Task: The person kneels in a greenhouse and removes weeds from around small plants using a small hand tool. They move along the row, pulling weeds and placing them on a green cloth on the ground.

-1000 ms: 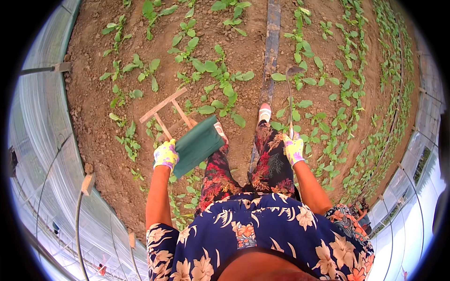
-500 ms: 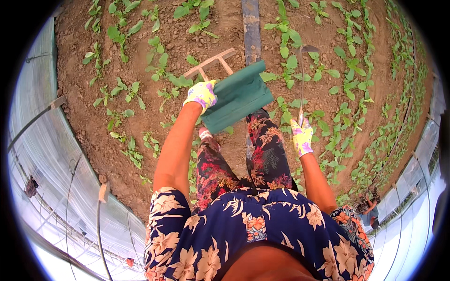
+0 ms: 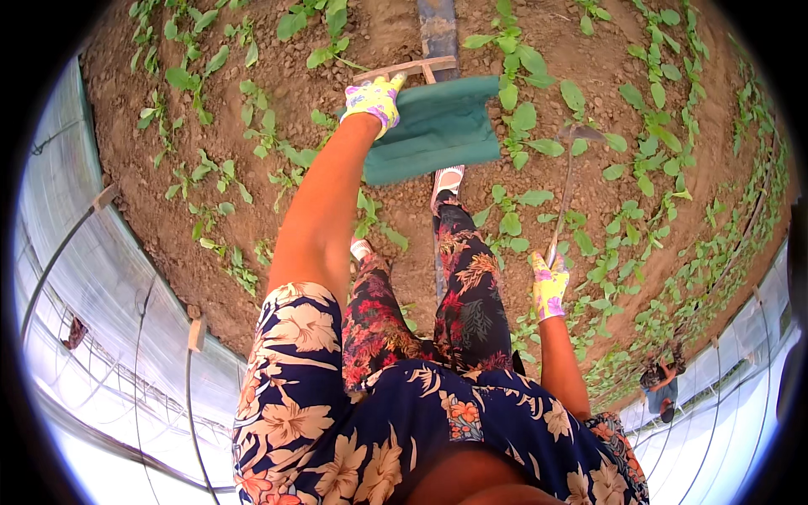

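Observation:
My left hand [image 3: 374,104], in a yellow and purple patterned glove, is closed on a small wooden-framed stool [image 3: 438,133] with green cloth over it. Its wooden bar [image 3: 411,67] points away from me, and the stool hangs tilted above the soil in front of my feet. My right hand [image 3: 550,288], in a matching glove, grips the handle end of a thin long-handled hoe [image 3: 562,202]. The hoe's metal blade [image 3: 581,133] is at the far end among the leafy plants; whether it touches the soil I cannot tell.
Rows of young green plants [image 3: 522,118] grow in brown soil [image 3: 252,177] on both sides. A dark strip [image 3: 438,34] runs lengthwise between rows. Plastic sheeting [image 3: 76,219] on bent poles walls the left. Another person [image 3: 661,389] is at the far lower right.
My left arm has reached farther forward, carrying the stool away from me and levelling it. One of my feet now shows past the stool. The hoe has shifted slightly right and tilts more.

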A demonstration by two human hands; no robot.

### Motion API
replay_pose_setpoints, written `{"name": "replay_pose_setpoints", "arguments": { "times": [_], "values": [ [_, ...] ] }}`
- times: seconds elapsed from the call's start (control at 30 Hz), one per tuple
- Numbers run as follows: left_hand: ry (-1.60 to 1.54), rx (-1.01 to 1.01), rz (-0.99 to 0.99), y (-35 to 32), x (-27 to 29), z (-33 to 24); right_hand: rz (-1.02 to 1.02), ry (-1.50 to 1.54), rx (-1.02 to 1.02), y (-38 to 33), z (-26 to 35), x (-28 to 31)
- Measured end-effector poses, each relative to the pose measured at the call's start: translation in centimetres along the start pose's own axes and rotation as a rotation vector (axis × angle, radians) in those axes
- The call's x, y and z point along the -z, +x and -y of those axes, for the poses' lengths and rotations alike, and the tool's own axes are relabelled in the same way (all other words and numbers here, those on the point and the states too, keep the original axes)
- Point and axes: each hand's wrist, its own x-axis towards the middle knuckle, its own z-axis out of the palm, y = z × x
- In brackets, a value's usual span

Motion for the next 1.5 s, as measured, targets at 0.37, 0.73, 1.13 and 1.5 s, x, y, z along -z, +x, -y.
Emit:
{"name": "replay_pose_setpoints", "arguments": {
  "times": [0.37, 0.73, 1.13, 1.5],
  "values": [
    [-0.003, 0.061, 0.337, -10.5, -0.7, 0.4, 0.145, -0.016, -0.005, -4.8, 10.3, 3.4],
    [0.113, -0.101, -0.104, -1.3, -9.9, -4.2, 0.124, -0.219, 0.02, 1.6, 3.6, -2.6],
    [0.05, -0.254, -0.036, -2.9, -11.7, -4.2, 0.177, -0.155, -0.037, 2.4, 4.0, -4.1],
    [-0.122, -0.153, 0.261, -7.4, -5.3, -5.5, 0.211, -0.078, -0.064, 0.0, 7.5, 0.0]
  ]
}}
